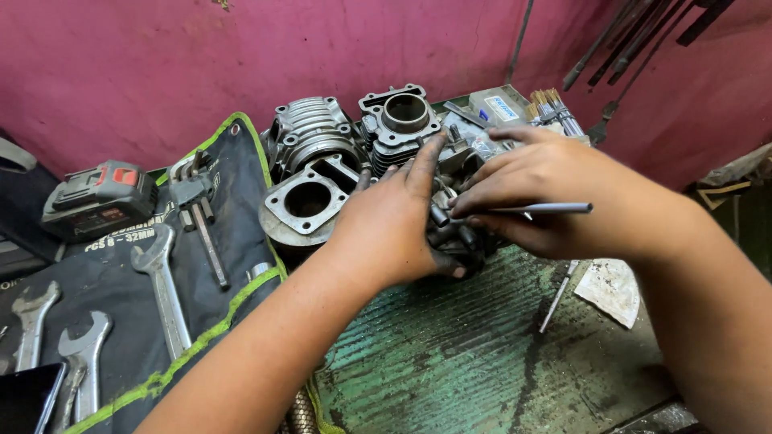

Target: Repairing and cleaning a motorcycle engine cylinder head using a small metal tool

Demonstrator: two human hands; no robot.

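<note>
My left hand point(394, 221), smeared with grease, lies over a grey metal engine part point(458, 237) on the green bench and grips it. My right hand point(535, 189) holds a thin grey metal rod point(547, 208) between its fingers, the rod's tip at the engine part. Most of that part is hidden under both hands. Just behind stand a finned cylinder point(402, 120) with a round bore, a ribbed engine casing point(310, 133) and a cylinder block point(304, 205) with a square flange.
A dark tool roll point(121, 273) with a green edge lies at the left with several spanners point(165, 289) on it. A cordless tool battery point(100, 197) sits beyond. A thin rod point(557, 297) and a scrap of paper point(611, 289) lie at the right. Brushes point(555, 108) stand against the pink wall.
</note>
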